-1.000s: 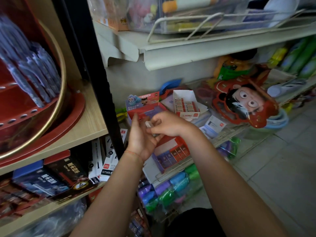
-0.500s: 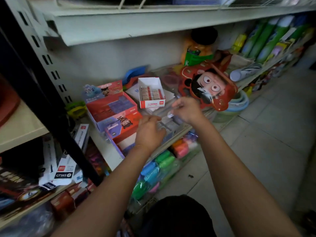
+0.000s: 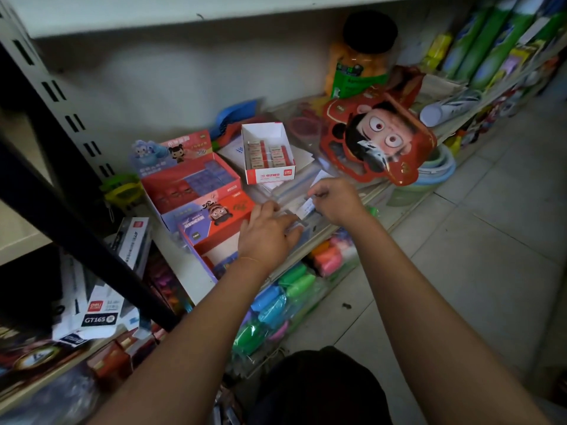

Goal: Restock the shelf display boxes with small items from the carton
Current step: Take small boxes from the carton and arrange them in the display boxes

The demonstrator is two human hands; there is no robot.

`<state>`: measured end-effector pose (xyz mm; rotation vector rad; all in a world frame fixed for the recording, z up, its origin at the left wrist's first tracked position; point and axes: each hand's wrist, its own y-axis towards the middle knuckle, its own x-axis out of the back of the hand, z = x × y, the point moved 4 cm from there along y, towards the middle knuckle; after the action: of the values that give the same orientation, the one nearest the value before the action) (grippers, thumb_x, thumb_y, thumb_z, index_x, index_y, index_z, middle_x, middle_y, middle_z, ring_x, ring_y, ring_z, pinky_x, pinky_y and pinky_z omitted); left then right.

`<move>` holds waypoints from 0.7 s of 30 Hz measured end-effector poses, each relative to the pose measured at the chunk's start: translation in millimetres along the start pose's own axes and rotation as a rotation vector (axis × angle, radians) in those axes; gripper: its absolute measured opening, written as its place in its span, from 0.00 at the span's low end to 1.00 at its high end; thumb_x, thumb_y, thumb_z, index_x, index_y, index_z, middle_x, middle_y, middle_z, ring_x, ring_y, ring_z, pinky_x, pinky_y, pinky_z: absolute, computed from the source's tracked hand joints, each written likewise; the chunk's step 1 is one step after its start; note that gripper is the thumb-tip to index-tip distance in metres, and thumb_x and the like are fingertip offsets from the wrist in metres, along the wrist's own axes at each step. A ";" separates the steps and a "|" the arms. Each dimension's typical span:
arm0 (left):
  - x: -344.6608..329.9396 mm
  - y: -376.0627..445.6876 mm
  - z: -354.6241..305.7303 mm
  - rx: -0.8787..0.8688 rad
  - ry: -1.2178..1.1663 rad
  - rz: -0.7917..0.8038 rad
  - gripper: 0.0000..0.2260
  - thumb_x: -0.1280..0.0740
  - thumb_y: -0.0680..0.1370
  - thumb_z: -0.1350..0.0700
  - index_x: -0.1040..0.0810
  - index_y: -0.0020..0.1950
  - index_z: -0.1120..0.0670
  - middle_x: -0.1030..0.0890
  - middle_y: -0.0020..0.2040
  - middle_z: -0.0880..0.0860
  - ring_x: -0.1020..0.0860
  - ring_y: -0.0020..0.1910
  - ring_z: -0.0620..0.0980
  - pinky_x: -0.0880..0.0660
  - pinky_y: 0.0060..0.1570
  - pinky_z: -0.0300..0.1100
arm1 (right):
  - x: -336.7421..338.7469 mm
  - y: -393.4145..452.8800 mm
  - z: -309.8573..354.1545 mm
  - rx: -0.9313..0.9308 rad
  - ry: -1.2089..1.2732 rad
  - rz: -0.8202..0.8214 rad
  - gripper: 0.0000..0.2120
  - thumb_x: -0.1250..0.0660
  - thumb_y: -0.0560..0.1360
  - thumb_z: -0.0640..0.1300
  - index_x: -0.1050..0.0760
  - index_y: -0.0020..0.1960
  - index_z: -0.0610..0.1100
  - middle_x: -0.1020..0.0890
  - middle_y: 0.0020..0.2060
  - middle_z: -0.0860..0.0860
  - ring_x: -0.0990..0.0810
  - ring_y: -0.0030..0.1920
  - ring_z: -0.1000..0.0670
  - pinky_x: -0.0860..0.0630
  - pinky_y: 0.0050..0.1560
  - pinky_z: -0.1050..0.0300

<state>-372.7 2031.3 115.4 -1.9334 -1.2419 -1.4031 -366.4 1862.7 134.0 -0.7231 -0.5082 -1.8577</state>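
At the far left we note white packets marked GT165 (image 3: 98,317) lying on a lower shelf behind a dark upright post (image 3: 76,228). On the white shelf (image 3: 196,280) we record a red display box (image 3: 190,182) with a cartoon header card, filled with rows of small blue and red items. Just in front of it stands a second red display box (image 3: 214,228), its near end overhanging the shelf edge. Behind and to the right sits a white carton (image 3: 268,153), top open, holding rows of small pale wrapped items.

The left hand (image 3: 267,234) lies flat, fingers extended, its grip relaxed over a clear plastic packet (image 3: 296,225) on the shelf beside the second box. The right hand (image 3: 333,204) has its grip closed, thumb and fingers pinching a small white item (image 3: 308,207) just above the packet, near the carton's front.

Further right we observe a red cartoon-face mask (image 3: 377,139) leaning on the shelf and an orange-filled jar (image 3: 359,62) with a black lid behind it. Below hang bags of coloured clay (image 3: 282,299).
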 end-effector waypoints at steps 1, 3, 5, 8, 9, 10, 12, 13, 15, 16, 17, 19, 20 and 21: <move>-1.0 -1.0 -0.1 -0.004 0.026 -0.002 0.16 0.41 0.80 0.41 0.22 0.63 0.41 0.32 0.68 0.49 0.38 0.68 0.51 0.36 0.61 0.49 | -0.7 -1.1 1.3 0.024 -0.041 -0.015 0.09 0.34 0.76 0.32 0.17 0.48 0.41 0.20 0.43 0.47 0.24 0.42 0.52 0.31 0.42 0.67; -1.8 -2.1 -0.8 -0.009 0.073 -0.014 0.16 0.43 0.80 0.40 0.22 0.64 0.42 0.33 0.69 0.49 0.38 0.68 0.51 0.37 0.62 0.49 | -3.5 -1.9 4.5 0.075 -0.121 -0.043 0.09 0.34 0.75 0.33 0.16 0.48 0.42 0.19 0.50 0.43 0.22 0.44 0.49 0.30 0.44 0.67; -2.3 -2.6 -1.4 -0.014 0.100 -0.011 0.17 0.44 0.81 0.40 0.23 0.64 0.42 0.32 0.69 0.49 0.38 0.68 0.51 0.37 0.62 0.49 | -5.6 -5.2 10.5 0.115 -0.243 -0.050 0.10 0.35 0.75 0.33 0.17 0.51 0.41 0.20 0.54 0.42 0.20 0.50 0.44 0.27 0.51 0.61; -2.9 -3.9 -1.7 -0.023 0.125 -0.008 0.18 0.45 0.81 0.41 0.24 0.65 0.43 0.33 0.70 0.50 0.38 0.69 0.51 0.37 0.63 0.51 | -5.8 -10.2 18.6 0.165 -0.455 -0.093 0.12 0.36 0.75 0.33 0.20 0.55 0.40 0.19 0.54 0.41 0.21 0.55 0.41 0.25 0.56 0.52; -3.3 -4.2 -1.6 -0.024 0.133 -0.007 0.18 0.45 0.81 0.41 0.24 0.66 0.43 0.33 0.70 0.50 0.38 0.70 0.51 0.37 0.63 0.52 | -5.1 -12.0 21.1 0.172 -0.532 -0.119 0.11 0.36 0.75 0.34 0.20 0.55 0.41 0.19 0.53 0.42 0.22 0.56 0.41 0.25 0.56 0.51; -3.9 -4.5 -1.4 -0.025 0.136 -0.003 0.18 0.46 0.81 0.41 0.24 0.66 0.43 0.33 0.70 0.50 0.39 0.70 0.51 0.36 0.63 0.52 | -5.2 -13.9 23.7 0.180 -0.616 -0.133 0.10 0.36 0.75 0.36 0.20 0.54 0.42 0.19 0.52 0.44 0.23 0.56 0.41 0.26 0.56 0.51; -4.7 -4.8 -1.3 -0.023 0.137 -0.004 0.18 0.46 0.82 0.41 0.25 0.67 0.42 0.33 0.70 0.51 0.38 0.70 0.52 0.36 0.63 0.52 | -9.0 -16.5 26.1 0.195 -0.722 -0.105 0.11 0.36 0.75 0.39 0.19 0.53 0.43 0.20 0.52 0.44 0.25 0.57 0.42 0.28 0.57 0.51; -4.7 -5.0 -1.6 -0.024 0.138 -0.008 0.18 0.46 0.82 0.42 0.26 0.68 0.42 0.33 0.70 0.51 0.38 0.70 0.52 0.36 0.62 0.52 | -11.3 -18.2 26.5 0.198 -0.735 -0.079 0.11 0.37 0.75 0.40 0.18 0.53 0.43 0.21 0.52 0.44 0.25 0.57 0.42 0.28 0.56 0.51; -4.8 -5.2 -2.9 -0.035 0.154 -0.008 0.18 0.47 0.82 0.42 0.31 0.71 0.40 0.34 0.70 0.52 0.38 0.69 0.52 0.35 0.62 0.51 | -12.6 -21.4 26.4 0.208 -0.744 -0.051 0.11 0.36 0.74 0.42 0.18 0.52 0.44 0.21 0.51 0.44 0.25 0.57 0.42 0.29 0.55 0.52; -5.1 -4.8 -3.4 -0.043 0.172 0.000 0.19 0.47 0.82 0.42 0.32 0.72 0.40 0.34 0.70 0.52 0.38 0.69 0.53 0.35 0.62 0.52 | -11.8 -22.7 26.2 0.216 -0.750 -0.050 0.10 0.36 0.74 0.42 0.18 0.52 0.44 0.20 0.51 0.45 0.25 0.57 0.42 0.30 0.55 0.53; -4.8 -3.7 -3.9 -0.049 0.192 0.017 0.19 0.48 0.82 0.42 0.33 0.73 0.39 0.35 0.71 0.52 0.38 0.69 0.53 0.35 0.62 0.52 | -11.0 -23.9 26.0 0.219 -0.757 -0.049 0.10 0.37 0.74 0.41 0.18 0.51 0.45 0.20 0.50 0.45 0.25 0.57 0.42 0.30 0.55 0.53; -2.8 -0.9 -6.1 -0.057 0.228 0.066 0.19 0.49 0.82 0.42 0.33 0.73 0.40 0.37 0.72 0.53 0.39 0.69 0.55 0.35 0.63 0.53 | -8.7 -26.6 26.2 0.212 -0.772 -0.039 0.11 0.37 0.74 0.40 0.18 0.52 0.46 0.20 0.51 0.46 0.25 0.58 0.43 0.31 0.57 0.52; -1.6 0.5 -7.3 -0.054 0.242 0.092 0.19 0.49 0.82 0.42 0.33 0.73 0.40 0.38 0.72 0.54 0.39 0.70 0.55 0.35 0.63 0.54 | -7.5 -27.5 27.0 0.202 -0.773 -0.026 0.12 0.37 0.74 0.40 0.18 0.53 0.46 0.20 0.52 0.46 0.26 0.58 0.43 0.32 0.59 0.51; -0.6 0.8 -8.1 -0.054 0.252 0.119 0.20 0.49 0.82 0.42 0.34 0.73 0.40 0.38 0.73 0.54 0.40 0.70 0.56 0.36 0.64 0.54 | -6.6 -28.6 28.8 0.189 -0.770 -0.011 0.12 0.38 0.75 0.41 0.18 0.54 0.47 0.20 0.53 0.46 0.26 0.59 0.43 0.32 0.60 0.51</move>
<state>-376.3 2024.4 118.1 -1.7665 -0.9672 -1.5748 -383.9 1896.3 150.0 -1.3018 -1.1565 -1.4633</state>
